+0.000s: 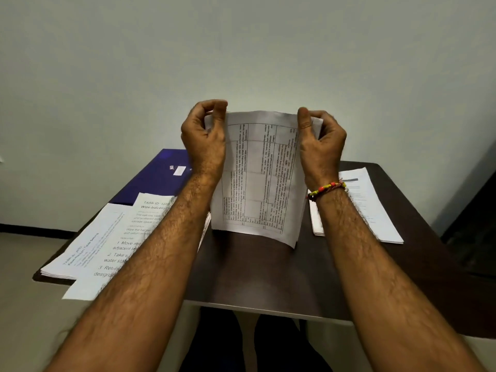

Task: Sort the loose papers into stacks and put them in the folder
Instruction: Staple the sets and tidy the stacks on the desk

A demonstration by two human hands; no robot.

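A stack of printed sheets with tables (259, 178) stands upright on its lower edge in the middle of the dark table (255, 275). My left hand (205, 138) grips its upper left side with curled fingers. My right hand (320, 142) pinches its upper right side, thumb on the front sheet. A blue folder (158, 178) lies shut at the back left. In front of it lie two overlapping paper piles (107, 245), one partly over the table's edge. Another paper stack (365, 205) lies flat on the right, partly behind my right forearm.
A plain wall rises directly behind the table. The floor shows to the left, and a dark area lies at the right. My legs are visible under the table's near edge.
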